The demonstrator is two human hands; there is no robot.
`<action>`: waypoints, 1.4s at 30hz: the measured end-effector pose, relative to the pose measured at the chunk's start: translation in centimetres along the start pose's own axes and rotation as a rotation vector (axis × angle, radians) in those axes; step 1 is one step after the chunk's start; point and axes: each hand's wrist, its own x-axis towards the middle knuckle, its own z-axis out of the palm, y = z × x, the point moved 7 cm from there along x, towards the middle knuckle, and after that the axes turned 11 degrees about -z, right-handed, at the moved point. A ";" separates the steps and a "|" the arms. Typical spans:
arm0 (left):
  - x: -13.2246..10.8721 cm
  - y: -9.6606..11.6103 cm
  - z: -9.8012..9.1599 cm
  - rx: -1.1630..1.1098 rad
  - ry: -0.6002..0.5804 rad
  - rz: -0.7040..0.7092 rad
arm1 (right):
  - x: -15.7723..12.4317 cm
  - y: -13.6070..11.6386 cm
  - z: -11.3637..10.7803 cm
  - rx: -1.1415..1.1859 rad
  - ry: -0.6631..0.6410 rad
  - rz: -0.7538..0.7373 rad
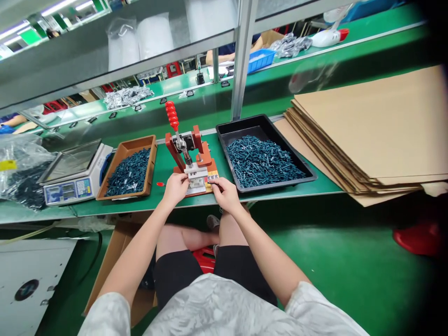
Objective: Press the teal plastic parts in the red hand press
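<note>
Fingers [216, 185] of the right hand [226, 195] pinch narrow at a red toggle press [189, 149] — held item too small to tell — left hand [175, 189] curled against its base.

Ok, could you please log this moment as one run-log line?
toggle press: red handle raised | left hand: on press base | right hand: at press base

Glossy red plastic press handle [171, 115]
</note>
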 end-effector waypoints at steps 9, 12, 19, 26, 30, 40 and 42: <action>1.0 0.7 2.1 0.173 -0.050 0.062 | 0.3 1.1 0.3 0.020 0.032 0.070; 1.4 0.9 2.3 0.216 -0.086 0.068 | 0.1 1.8 0.7 0.088 0.024 0.138; 1.0 0.7 2.1 0.157 -0.071 0.032 | 2.0 1.5 1.1 -0.019 -0.062 0.060; 0.8 0.5 1.5 0.124 -0.170 0.105 | 4.9 1.6 4.6 -0.032 -0.197 0.011; 0.9 0.3 1.6 0.109 -0.155 0.118 | 4.9 1.6 5.3 -0.008 -0.251 -0.003; 0.6 0.1 1.8 0.086 -0.128 0.116 | 4.7 1.1 5.3 -0.049 -0.238 -0.037; 0.4 0.1 1.8 0.073 -0.110 0.129 | 4.8 0.9 5.3 -0.061 -0.239 -0.056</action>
